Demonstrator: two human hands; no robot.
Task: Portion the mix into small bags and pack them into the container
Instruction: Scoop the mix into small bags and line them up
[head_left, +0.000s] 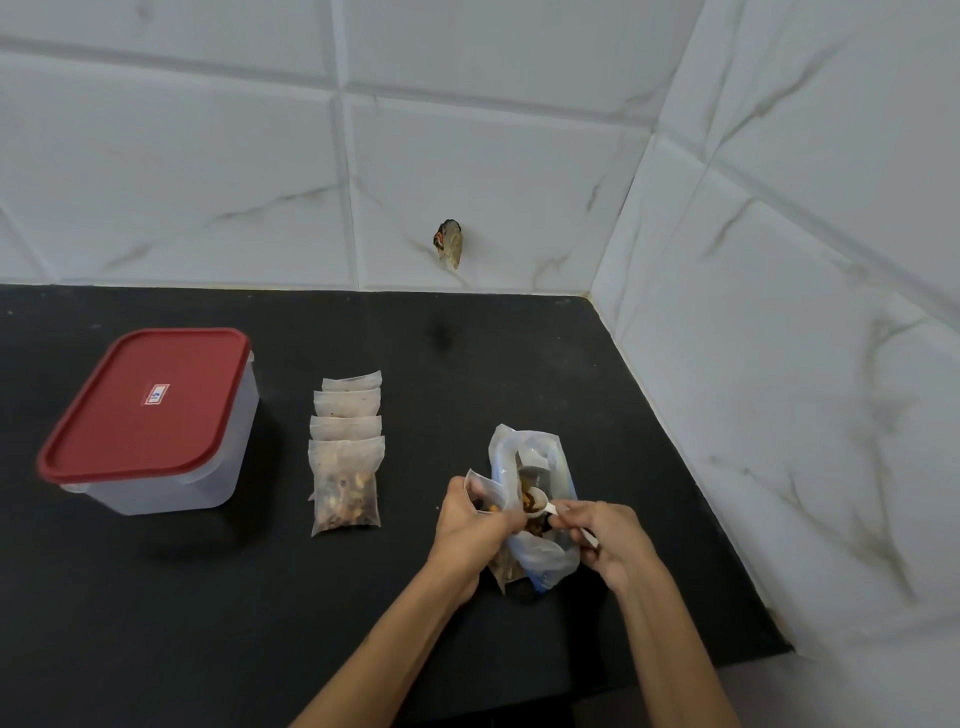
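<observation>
On the black counter, my left hand (470, 519) grips a small clear bag (482, 493) with a little mix in it, mouth up. My right hand (605, 540) pinches a white plastic spoon (545, 505) loaded with brown mix, its bowl just right of the small bag's mouth. Behind and between my hands stands the large open plastic bag of mix (540, 457). A row of several filled small bags (347, 452) lies overlapping to the left. The clear container (156, 421) with a red lid, closed, sits at far left.
White marble-pattern tiled walls (779, 312) close the counter at the back and right, forming a corner. A small dark fitting (450, 242) sticks out of the back wall. The counter's front edge (675, 675) runs close below my right forearm.
</observation>
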